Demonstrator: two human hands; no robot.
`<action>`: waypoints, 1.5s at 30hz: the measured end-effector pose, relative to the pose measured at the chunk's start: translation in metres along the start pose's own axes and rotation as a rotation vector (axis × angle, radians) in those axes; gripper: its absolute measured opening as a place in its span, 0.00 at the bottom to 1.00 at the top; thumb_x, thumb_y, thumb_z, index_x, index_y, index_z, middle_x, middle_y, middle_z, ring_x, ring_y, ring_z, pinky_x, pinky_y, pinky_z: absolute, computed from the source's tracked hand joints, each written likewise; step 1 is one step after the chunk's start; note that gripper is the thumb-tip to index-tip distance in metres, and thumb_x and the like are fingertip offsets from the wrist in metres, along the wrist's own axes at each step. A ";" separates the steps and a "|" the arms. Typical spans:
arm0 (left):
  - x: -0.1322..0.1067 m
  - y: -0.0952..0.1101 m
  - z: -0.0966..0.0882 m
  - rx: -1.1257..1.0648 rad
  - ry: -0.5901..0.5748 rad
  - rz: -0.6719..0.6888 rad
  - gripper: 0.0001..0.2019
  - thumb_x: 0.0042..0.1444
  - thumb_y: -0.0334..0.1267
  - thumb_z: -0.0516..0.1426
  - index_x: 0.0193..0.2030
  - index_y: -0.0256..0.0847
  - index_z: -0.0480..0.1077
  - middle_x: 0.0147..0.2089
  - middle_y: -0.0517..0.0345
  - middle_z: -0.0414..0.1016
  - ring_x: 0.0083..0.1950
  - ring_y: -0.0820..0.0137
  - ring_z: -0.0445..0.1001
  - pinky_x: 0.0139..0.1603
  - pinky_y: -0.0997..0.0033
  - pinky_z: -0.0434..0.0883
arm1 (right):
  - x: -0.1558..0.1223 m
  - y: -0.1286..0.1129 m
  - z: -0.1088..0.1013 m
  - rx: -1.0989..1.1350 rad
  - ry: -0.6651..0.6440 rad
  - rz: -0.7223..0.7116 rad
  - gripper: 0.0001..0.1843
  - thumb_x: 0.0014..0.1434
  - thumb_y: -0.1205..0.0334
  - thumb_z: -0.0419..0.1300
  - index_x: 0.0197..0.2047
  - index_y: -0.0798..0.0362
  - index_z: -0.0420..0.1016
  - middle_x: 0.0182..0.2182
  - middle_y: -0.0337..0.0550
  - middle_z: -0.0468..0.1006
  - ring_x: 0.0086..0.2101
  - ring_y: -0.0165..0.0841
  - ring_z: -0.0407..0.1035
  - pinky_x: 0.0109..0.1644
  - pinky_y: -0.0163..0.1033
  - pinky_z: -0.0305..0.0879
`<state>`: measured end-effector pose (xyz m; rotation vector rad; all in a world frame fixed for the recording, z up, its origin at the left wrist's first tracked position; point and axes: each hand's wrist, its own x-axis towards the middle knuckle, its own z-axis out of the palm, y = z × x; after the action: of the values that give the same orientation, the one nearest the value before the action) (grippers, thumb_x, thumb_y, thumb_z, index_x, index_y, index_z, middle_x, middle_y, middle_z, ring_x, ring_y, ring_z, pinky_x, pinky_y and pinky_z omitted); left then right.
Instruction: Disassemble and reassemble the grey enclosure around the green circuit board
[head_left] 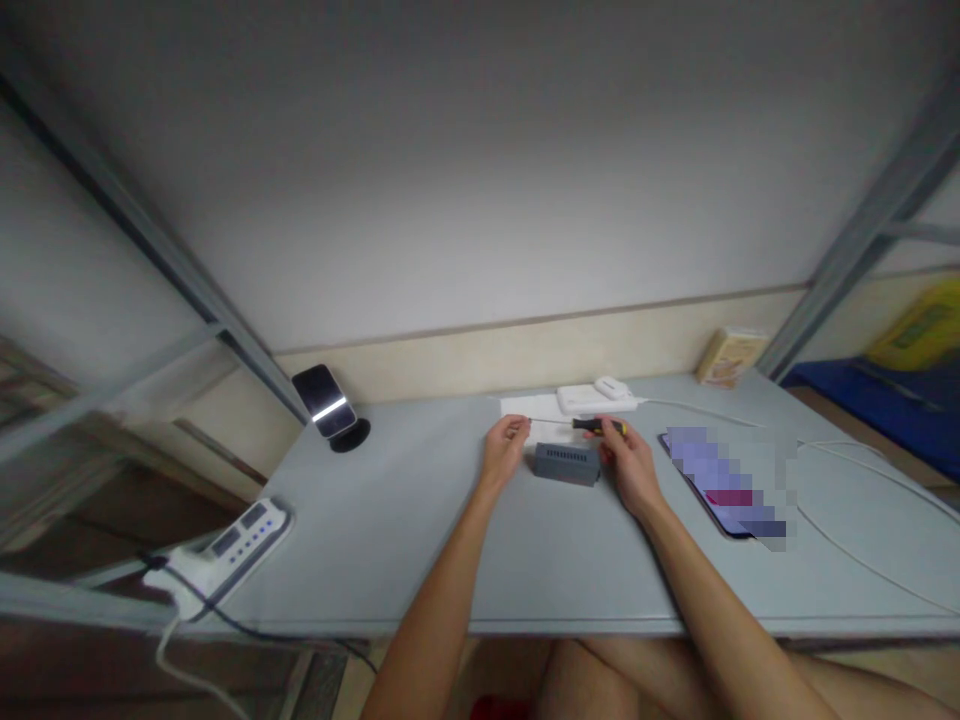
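A screwdriver (589,425) with a black and yellow handle lies level in the air over the desk, its thin shaft pointing left. My right hand (628,460) is closed round the handle. At the tip of the shaft, my left hand (507,440) is closed in a pinch; whether its fingers grip the tip or some small part there is too small to make out. Below the screwdriver, between both hands, a dark grey box (567,464) with a row of slots rests on the desk. Behind it lies a white sheet (536,406), partly hidden by my hands.
On the grey desk (375,560), a phone stand (326,402) is at the back left and a power strip (232,555) at the left edge. White devices (596,397) with a cable lie behind my hands. A phone (720,485) is on the right, a small carton (731,357) behind it.
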<state>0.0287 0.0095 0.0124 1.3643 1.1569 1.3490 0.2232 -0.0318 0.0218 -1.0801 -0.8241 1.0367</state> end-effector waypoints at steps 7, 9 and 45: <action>-0.002 -0.009 -0.005 -0.001 -0.005 0.045 0.16 0.52 0.47 0.63 0.43 0.39 0.78 0.35 0.57 0.77 0.30 0.74 0.67 0.33 0.74 0.65 | 0.003 0.003 -0.001 0.004 -0.016 0.016 0.29 0.48 0.38 0.70 0.43 0.52 0.78 0.24 0.38 0.78 0.21 0.26 0.55 0.25 0.34 0.49; -0.003 -0.010 -0.005 0.009 -0.018 0.061 0.17 0.54 0.47 0.63 0.45 0.39 0.78 0.36 0.57 0.77 0.28 0.75 0.66 0.31 0.74 0.64 | 0.003 0.003 -0.001 -0.002 -0.018 0.021 0.29 0.48 0.38 0.70 0.43 0.52 0.77 0.23 0.37 0.77 0.21 0.26 0.55 0.24 0.34 0.49; -0.018 -0.005 -0.012 0.351 -0.058 0.308 0.11 0.65 0.41 0.58 0.41 0.41 0.81 0.39 0.53 0.75 0.38 0.70 0.72 0.43 0.71 0.69 | -0.001 0.002 -0.001 -0.048 0.007 -0.015 0.28 0.47 0.37 0.70 0.40 0.51 0.76 0.23 0.37 0.75 0.21 0.28 0.60 0.25 0.34 0.53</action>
<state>0.0165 -0.0075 0.0045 1.8844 1.2194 1.3474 0.2237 -0.0329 0.0197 -1.1160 -0.8542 1.0044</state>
